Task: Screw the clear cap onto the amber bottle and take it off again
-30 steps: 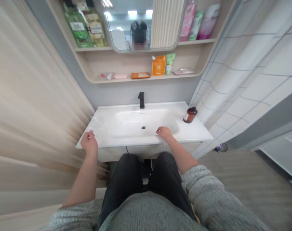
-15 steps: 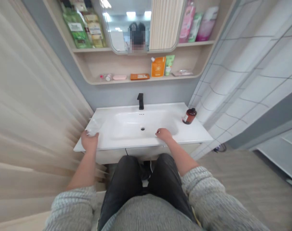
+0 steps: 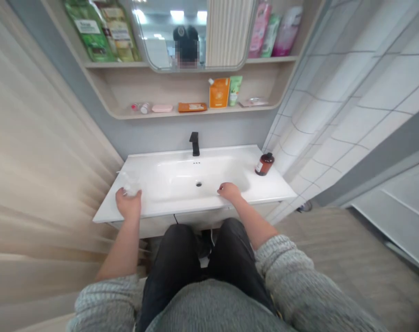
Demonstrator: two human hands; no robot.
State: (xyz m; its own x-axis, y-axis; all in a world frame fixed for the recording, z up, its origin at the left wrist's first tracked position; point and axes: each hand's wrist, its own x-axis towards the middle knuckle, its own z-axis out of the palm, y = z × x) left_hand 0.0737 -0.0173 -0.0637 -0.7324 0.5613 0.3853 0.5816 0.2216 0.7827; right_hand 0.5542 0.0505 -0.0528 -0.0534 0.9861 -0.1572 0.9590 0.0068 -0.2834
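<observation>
At the left end of the white countertop (image 3: 109,203), my left hand (image 3: 129,203) has its fingers bent around the near side of a translucent whitish thing (image 3: 130,182). It looks like thin clear plastic, but its exact kind is too faint to tell against the white surface. My right hand (image 3: 230,192) is over the front right part of the sink basin (image 3: 174,184), fingers curled inward. Whether anything small lies inside those fingers is hidden. Between the hands is the dark drain (image 3: 198,184), with a black faucet (image 3: 194,144) behind it.
A brown pump-less bottle (image 3: 264,164) stands on the right of the countertop. Above, a wall shelf (image 3: 119,113) holds an orange pouch (image 3: 219,93), a green tube (image 3: 234,91) and a pink bar (image 3: 162,108). A beige curtain (image 3: 39,161) hangs close on the left.
The camera view has turned slightly, so the sink and shelf appear further left. Against the countertop, my left hand has shifted a little to the right. My right hand stays nearly in place.
</observation>
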